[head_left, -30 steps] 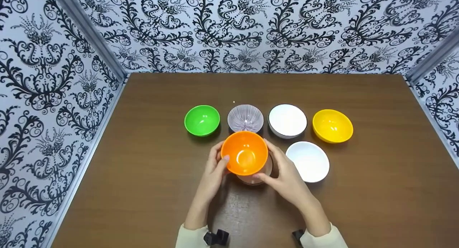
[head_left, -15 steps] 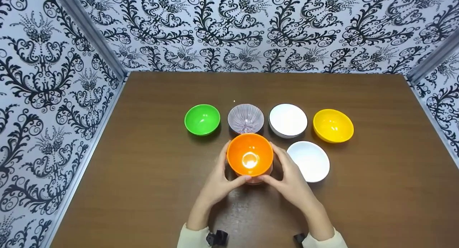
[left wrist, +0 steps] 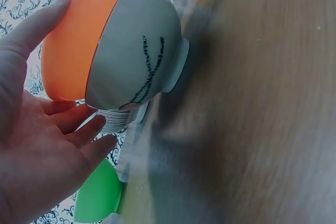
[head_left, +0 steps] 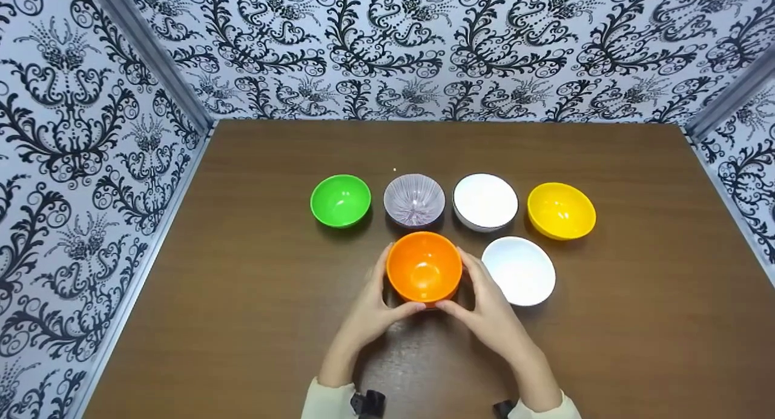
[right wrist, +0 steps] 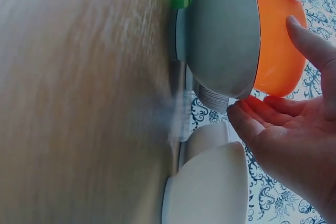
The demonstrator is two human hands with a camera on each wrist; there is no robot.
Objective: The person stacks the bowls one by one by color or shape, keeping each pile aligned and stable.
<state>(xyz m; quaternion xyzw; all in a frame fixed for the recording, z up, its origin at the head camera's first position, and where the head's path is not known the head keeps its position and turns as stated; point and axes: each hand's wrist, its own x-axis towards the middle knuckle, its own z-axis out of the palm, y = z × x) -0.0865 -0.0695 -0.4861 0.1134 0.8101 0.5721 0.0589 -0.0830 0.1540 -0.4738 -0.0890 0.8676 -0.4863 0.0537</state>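
Note:
An orange bowl (head_left: 425, 266) sits with its lower part inside a pale bowl (left wrist: 131, 45) that bears a dark line pattern; the pale bowl stands on the table and is almost wholly hidden in the head view. My left hand (head_left: 372, 310) holds the orange bowl from the left, thumb at the near rim. From the right, my right hand (head_left: 487, 313) holds it the same way, the two thumbs close together. In the right wrist view, fingertips (right wrist: 241, 109) of the right hand reach down by the rim of the pale bowl.
Behind the stack stand a green bowl (head_left: 340, 201), a purple-striped bowl (head_left: 415, 200), a white bowl with a dark rim (head_left: 485, 201) and a yellow bowl (head_left: 561, 211). Another white bowl (head_left: 519, 271) is close to my right hand. Patterned walls (head_left: 387, 49) border the brown table (head_left: 242, 286).
Both hands have brought the orange bowl slightly right and down, into the pale bowl. My left thumb has shifted to the near rim. The other bowls have stayed in place.

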